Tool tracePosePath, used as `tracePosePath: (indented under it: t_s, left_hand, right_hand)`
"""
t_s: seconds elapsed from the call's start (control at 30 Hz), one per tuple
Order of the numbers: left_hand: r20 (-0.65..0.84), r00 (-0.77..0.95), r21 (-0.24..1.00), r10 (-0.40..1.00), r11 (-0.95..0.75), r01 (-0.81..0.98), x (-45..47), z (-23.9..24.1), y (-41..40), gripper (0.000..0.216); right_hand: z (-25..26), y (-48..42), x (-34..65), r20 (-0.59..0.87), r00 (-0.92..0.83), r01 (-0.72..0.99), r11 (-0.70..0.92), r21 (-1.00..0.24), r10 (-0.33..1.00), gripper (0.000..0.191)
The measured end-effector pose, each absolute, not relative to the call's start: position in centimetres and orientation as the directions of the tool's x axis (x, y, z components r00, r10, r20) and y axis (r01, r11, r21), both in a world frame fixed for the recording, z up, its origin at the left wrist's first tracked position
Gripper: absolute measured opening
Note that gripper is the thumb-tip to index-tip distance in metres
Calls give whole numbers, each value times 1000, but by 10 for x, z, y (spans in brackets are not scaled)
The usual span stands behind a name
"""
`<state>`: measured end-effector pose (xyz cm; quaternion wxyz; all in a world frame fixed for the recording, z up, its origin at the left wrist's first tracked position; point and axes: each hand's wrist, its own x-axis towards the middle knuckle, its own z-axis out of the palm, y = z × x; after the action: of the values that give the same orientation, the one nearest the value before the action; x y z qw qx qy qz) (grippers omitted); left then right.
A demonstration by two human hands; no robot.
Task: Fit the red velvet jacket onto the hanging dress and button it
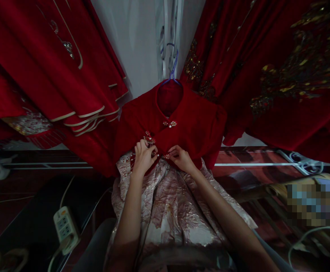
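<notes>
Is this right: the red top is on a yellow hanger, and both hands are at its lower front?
Not quite. The head view shows that the hanger is bluish-purple, not yellow. The rest stands: the red top is on it, and the left hand and right hand are both at its lower front.

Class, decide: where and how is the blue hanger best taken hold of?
Probably take the blue hanger by its slim stem, just above the red top, coming from the front: the stem stands bare there, while its lower wires spread into the top.
</notes>
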<state>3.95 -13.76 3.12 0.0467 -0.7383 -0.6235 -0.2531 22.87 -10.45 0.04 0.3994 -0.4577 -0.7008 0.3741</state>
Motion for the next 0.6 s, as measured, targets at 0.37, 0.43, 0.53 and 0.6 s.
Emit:
tracePosePath:
  t_s: [0.37, 0.43, 0.53, 0.6]
  left_hand:
    - [392, 211, 343, 895, -355, 870, 40, 42, -141, 12]
    - [364, 191, 394, 912, -336, 855, 40, 42, -141, 12]
    - [344, 175, 482, 923, -333, 810, 38, 38, -140, 12]
    - [330, 162, 542, 930, -327, 774, 36, 35, -137, 12]
  right_hand:
    - [15, -107, 216, 294, -248, 244, 354, -903, 923, 17]
    - [16, -109, 213, 299, -257, 251, 362, -898, 919, 18]
    - [17, -111, 211, 302, -261, 247, 366, -897, 917, 17]
    - [19, -112, 211, 309, -262, 239, 371, -897, 914, 17]
